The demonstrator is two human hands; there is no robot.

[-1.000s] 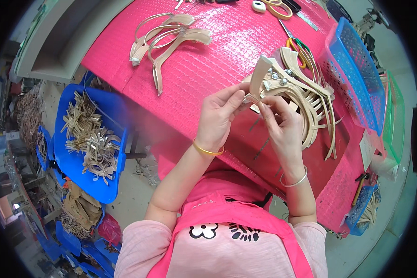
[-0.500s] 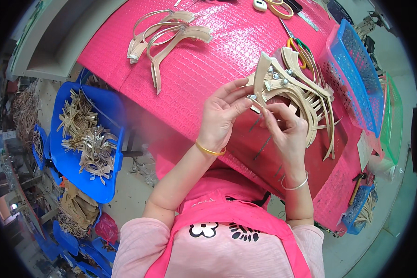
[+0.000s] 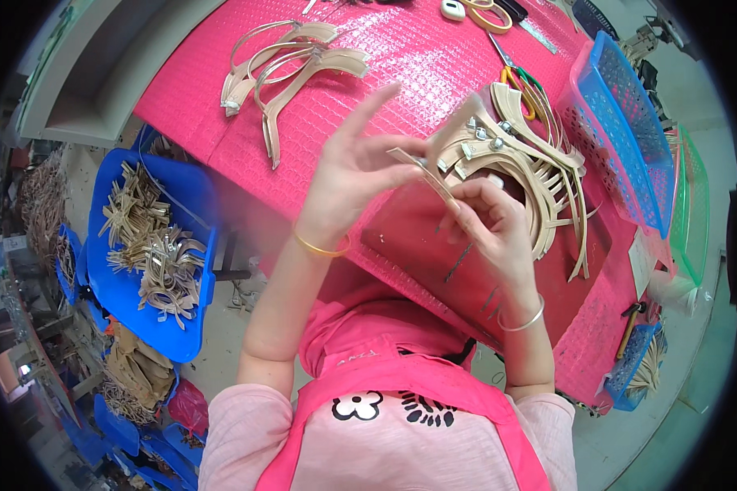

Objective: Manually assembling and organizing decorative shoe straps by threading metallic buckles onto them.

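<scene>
A narrow beige strap (image 3: 436,186) slants between my two hands above the front of the pink table. My right hand (image 3: 497,225) pinches its lower end between thumb and fingers. At the strap's upper part, the thumb and a finger of my left hand (image 3: 354,172) close on it, while another finger points up and away; this hand is slightly blurred. Just beyond my right hand lies a pile of curved beige straps (image 3: 540,168) with small metal fittings, partly hidden by my fingers. Under it is a dark red board (image 3: 565,307).
Two looped strap pieces (image 3: 315,65) lie at the far left. Scissors (image 3: 520,82) and a tape roll (image 3: 491,15) are at the back. Blue and pink baskets (image 3: 630,139) line the right edge. A blue bin (image 3: 190,327) of straps stands left; a hammer (image 3: 628,331) lies at right.
My left hand has moved up and left, one finger now raised. The strap has tilted from upright to slanting left, its upper end lower. My right hand has shifted slightly left and down.
</scene>
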